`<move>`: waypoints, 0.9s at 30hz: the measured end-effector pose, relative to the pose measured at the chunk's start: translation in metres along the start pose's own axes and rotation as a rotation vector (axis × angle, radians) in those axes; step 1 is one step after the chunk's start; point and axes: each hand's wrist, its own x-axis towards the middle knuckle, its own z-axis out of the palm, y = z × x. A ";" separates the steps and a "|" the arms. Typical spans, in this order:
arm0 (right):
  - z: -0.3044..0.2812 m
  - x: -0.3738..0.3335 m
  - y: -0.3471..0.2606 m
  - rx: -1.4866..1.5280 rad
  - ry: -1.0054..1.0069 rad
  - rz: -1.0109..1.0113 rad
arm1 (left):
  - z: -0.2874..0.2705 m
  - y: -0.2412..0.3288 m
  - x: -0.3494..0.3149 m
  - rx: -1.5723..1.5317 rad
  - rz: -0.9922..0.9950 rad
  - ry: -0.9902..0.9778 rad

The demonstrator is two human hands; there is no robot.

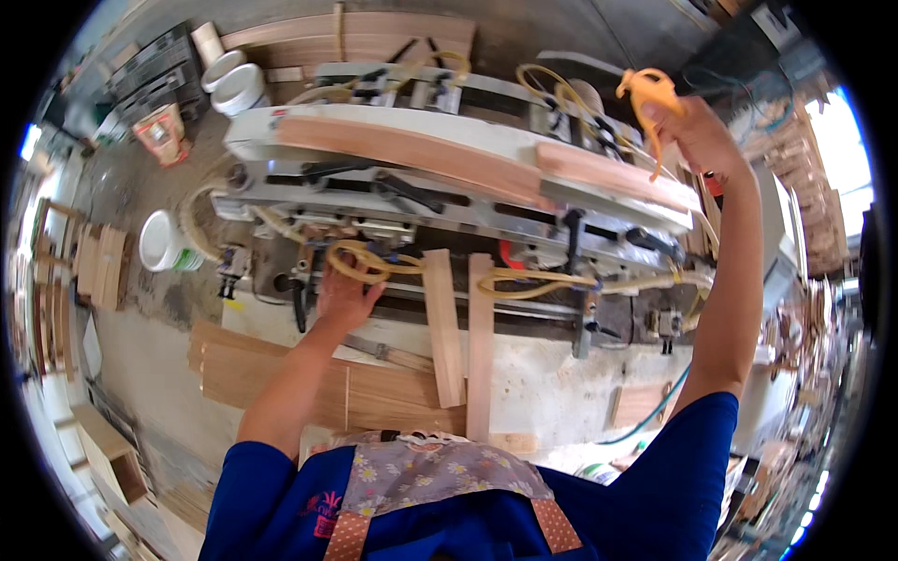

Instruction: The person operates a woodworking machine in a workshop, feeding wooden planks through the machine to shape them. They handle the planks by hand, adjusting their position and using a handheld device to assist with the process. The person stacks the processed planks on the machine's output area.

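Raised at the upper right, my right hand (697,131) is closed round an orange air blow gun (652,91), whose nozzle points left over the machine. My left hand (346,297) reaches into the near side of the boring machine (524,224), beside a looped yellow air hose (360,263). Its thumb stands apart and its fingers stretch forward, partly covered by the hose. On the machine's white beam lie a long reddish wood strip (412,152) and a shorter wood strip (613,176), right of it. Two pale wood strips, a left one (443,327) and a right one (481,346), lean toward me.
Wide wood boards (281,379) lie on the white table (552,402) before me. A white bucket (164,243) stands on the floor at left, with two more buckets (238,89) behind. Black clamp levers (407,192) jut from the machine. A teal hose (645,425) curves at right.
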 end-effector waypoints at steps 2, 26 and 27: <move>-0.031 -0.011 0.064 0.011 0.205 0.064 | 0.016 -0.004 0.002 0.037 -0.024 -0.042; 0.083 -0.244 0.077 0.236 0.410 0.164 | 0.041 -0.020 0.010 -0.102 0.214 0.405; 0.110 -0.246 0.040 0.233 0.308 0.086 | 0.038 -0.017 0.006 -0.139 0.201 0.376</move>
